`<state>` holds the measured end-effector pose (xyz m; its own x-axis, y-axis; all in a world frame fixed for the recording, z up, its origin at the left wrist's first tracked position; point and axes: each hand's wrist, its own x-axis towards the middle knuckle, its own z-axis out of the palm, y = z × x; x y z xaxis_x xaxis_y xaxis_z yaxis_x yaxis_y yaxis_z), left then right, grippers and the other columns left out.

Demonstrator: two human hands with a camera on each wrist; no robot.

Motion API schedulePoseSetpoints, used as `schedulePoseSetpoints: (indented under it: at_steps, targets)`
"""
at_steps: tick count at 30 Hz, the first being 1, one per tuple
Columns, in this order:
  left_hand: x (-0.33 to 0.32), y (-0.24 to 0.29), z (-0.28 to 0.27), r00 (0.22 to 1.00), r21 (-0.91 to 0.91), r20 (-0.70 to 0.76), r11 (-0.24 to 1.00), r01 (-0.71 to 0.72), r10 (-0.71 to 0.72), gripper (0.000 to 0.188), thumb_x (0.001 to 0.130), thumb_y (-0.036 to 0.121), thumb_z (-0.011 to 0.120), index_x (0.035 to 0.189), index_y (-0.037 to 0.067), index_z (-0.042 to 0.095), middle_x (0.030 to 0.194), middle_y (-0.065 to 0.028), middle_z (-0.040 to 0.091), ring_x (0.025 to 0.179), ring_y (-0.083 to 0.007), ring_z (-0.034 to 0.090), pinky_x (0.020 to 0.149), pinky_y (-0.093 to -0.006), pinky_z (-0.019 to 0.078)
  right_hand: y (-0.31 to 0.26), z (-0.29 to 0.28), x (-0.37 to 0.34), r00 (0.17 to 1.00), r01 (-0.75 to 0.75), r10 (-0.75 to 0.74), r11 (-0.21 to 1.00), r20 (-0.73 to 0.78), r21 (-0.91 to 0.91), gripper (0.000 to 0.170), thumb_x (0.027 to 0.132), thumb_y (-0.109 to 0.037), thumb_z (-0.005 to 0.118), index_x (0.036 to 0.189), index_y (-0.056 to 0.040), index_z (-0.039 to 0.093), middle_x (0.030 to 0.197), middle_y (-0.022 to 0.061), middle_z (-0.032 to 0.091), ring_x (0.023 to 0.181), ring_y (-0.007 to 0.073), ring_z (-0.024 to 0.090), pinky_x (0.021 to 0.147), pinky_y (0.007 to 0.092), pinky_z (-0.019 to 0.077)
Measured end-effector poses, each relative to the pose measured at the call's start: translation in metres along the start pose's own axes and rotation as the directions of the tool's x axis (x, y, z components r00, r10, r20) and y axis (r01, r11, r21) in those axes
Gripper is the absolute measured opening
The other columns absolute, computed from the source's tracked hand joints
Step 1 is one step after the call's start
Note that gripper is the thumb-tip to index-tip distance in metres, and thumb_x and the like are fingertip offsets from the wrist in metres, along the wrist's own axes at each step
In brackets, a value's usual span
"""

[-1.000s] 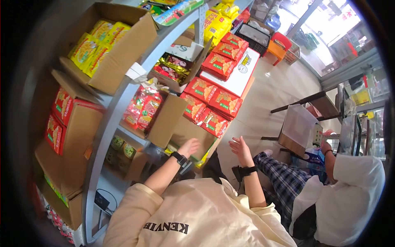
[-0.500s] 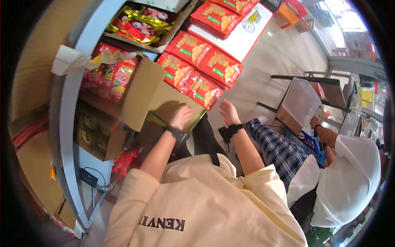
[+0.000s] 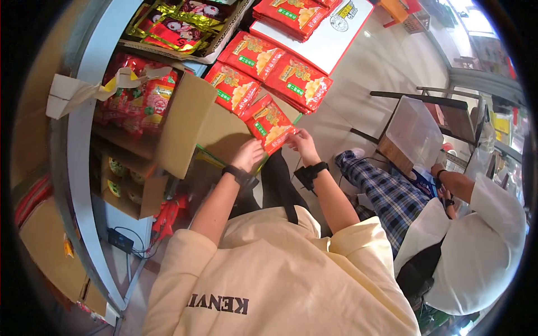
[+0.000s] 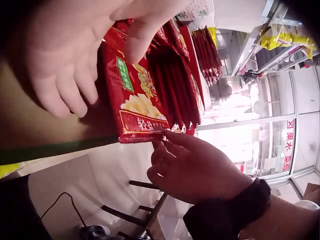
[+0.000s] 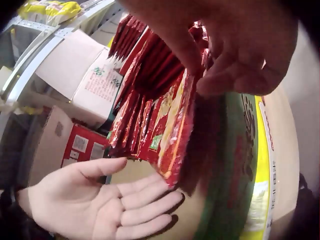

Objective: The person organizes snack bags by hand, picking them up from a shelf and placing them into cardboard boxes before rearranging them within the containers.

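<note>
A red snack packet with a green label is tilted up at the near edge of the packet rows on a cardboard box. My right hand pinches its near right corner between thumb and fingers, as the left wrist view also shows at the packet. At the packet's other side is my left hand. In the right wrist view the left hand has its palm turned up and fingers straight, fingertips right at the packet's lower edge. More red packets stand stacked behind.
To the left, a grey shelf holds open cartons of snacks. A white box lies beyond the packets. At the right a seated person in white is near a chair with a clear plastic bin.
Both hands moved from hovering apart before the packet rows to the nearest packet. The right hand has taken its corner and the packet has tilted. The head view has swung closer to the box.
</note>
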<state>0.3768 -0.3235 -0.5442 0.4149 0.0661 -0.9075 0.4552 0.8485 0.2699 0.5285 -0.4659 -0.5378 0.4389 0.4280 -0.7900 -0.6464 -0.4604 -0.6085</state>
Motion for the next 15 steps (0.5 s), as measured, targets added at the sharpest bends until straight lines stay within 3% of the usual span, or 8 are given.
schedulePoseSetpoints:
  at_steps: [1, 4, 6, 9, 10, 11, 14, 15]
  targets:
    - [-0.004, -0.001, -0.001, 0.999, 0.031, 0.036, 0.999, -0.016, 0.015, 0.040, 0.088, 0.028, 0.053, 0.124, 0.013, 0.046, 0.119, -0.0057, 0.055, 0.116, -0.0206, 0.048, 0.097, -0.0391, 0.0368, 0.000, 0.002, -0.010, 0.999, 0.021, -0.022, 1.000, 0.036, 0.008, 0.023, 0.084, -0.026, 0.059, 0.096, -0.0073, 0.056, 0.072, 0.0004, 0.061, 0.063, 0.0073, 0.054, 0.055, 0.0210, 0.0387]
    - [-0.020, -0.006, -0.013, 0.991, 0.117, 0.133, 0.992, -0.040, 0.024, 0.031, 0.086, 0.024, 0.059, 0.115, 0.017, 0.052, 0.108, 0.0005, 0.059, 0.102, -0.0140, 0.056, 0.084, -0.0325, 0.0454, -0.008, -0.002, -0.037, 0.980, 0.009, 0.030, 0.980, 0.194, -0.199, 0.024, 0.083, -0.031, 0.058, 0.090, -0.0075, 0.058, 0.072, 0.0003, 0.061, 0.062, 0.0070, 0.054, 0.053, 0.0204, 0.0372]
    - [-0.038, -0.005, -0.019, 0.987, 0.194, 0.155, 0.981, 0.019, -0.050, 0.030, 0.086, 0.026, 0.060, 0.114, 0.017, 0.053, 0.110, 0.0004, 0.059, 0.103, -0.0138, 0.055, 0.085, -0.0318, 0.0441, -0.011, -0.004, -0.056, 0.968, 0.038, 0.025, 0.970, 0.251, -0.241, 0.026, 0.083, -0.033, 0.055, 0.087, -0.0082, 0.061, 0.070, -0.0009, 0.061, 0.062, 0.0059, 0.053, 0.052, 0.0203, 0.0356]
    - [-0.080, 0.002, -0.024, 0.968, 0.260, 0.249, 0.965, -0.029, -0.038, 0.035, 0.085, 0.026, 0.061, 0.117, 0.016, 0.054, 0.111, 0.0006, 0.059, 0.103, -0.0131, 0.055, 0.088, -0.0299, 0.0425, -0.017, -0.007, -0.087, 0.921, 0.161, -0.030, 0.938, 0.389, -0.308, 0.027, 0.085, -0.032, 0.051, 0.082, -0.0077, 0.063, 0.070, -0.0021, 0.061, 0.063, 0.0054, 0.050, 0.054, 0.0210, 0.0354]
    - [-0.062, -0.018, -0.035, 0.828, 0.018, 0.528, 0.973, -0.231, 0.187, 0.036, 0.085, 0.024, 0.062, 0.118, 0.013, 0.053, 0.112, -0.0004, 0.059, 0.103, -0.0125, 0.056, 0.088, -0.0298, 0.0438, -0.022, -0.006, -0.099, 0.896, 0.217, -0.059, 0.923, 0.440, -0.318, 0.027, 0.085, -0.030, 0.052, 0.084, -0.0062, 0.066, 0.073, -0.0021, 0.062, 0.064, 0.0061, 0.050, 0.057, 0.0220, 0.0372]
    - [-0.109, 0.005, -0.022, 0.957, 0.250, 0.273, 0.954, -0.167, 0.097, 0.035, 0.086, 0.021, 0.062, 0.118, 0.008, 0.052, 0.112, -0.0023, 0.059, 0.102, -0.0131, 0.057, 0.088, -0.0305, 0.0453, -0.027, -0.003, -0.112, 0.891, 0.217, -0.042, 0.915, 0.453, -0.341, 0.027, 0.084, -0.027, 0.053, 0.092, -0.0056, 0.068, 0.076, -0.0025, 0.063, 0.067, 0.0063, 0.050, 0.060, 0.0222, 0.0386]
    - [-0.142, 0.002, -0.027, 0.836, 0.258, 0.308, 0.806, -0.534, 0.455, 0.030, 0.086, 0.012, 0.062, 0.113, 0.004, 0.053, 0.108, -0.0043, 0.060, 0.097, -0.0112, 0.057, 0.086, -0.0276, 0.0458, -0.039, 0.014, -0.145, 0.838, 0.293, -0.149, 0.934, 0.525, -0.203, 0.027, 0.085, -0.017, 0.056, 0.107, -0.0026, 0.061, 0.089, -0.0004, 0.062, 0.077, 0.0069, 0.051, 0.067, 0.0216, 0.0411]
    - [-0.163, 0.010, -0.024, 0.806, 0.289, 0.308, 0.758, -0.585, 0.505, 0.028, 0.087, 0.011, 0.061, 0.112, 0.003, 0.053, 0.107, -0.0046, 0.060, 0.097, -0.0112, 0.057, 0.086, -0.0268, 0.0457, -0.038, 0.019, -0.151, 0.815, 0.346, -0.220, 0.927, 0.536, -0.145, 0.023, 0.086, -0.011, 0.056, 0.106, -0.0008, 0.059, 0.090, 0.0004, 0.061, 0.078, 0.0080, 0.053, 0.070, 0.0228, 0.0426]
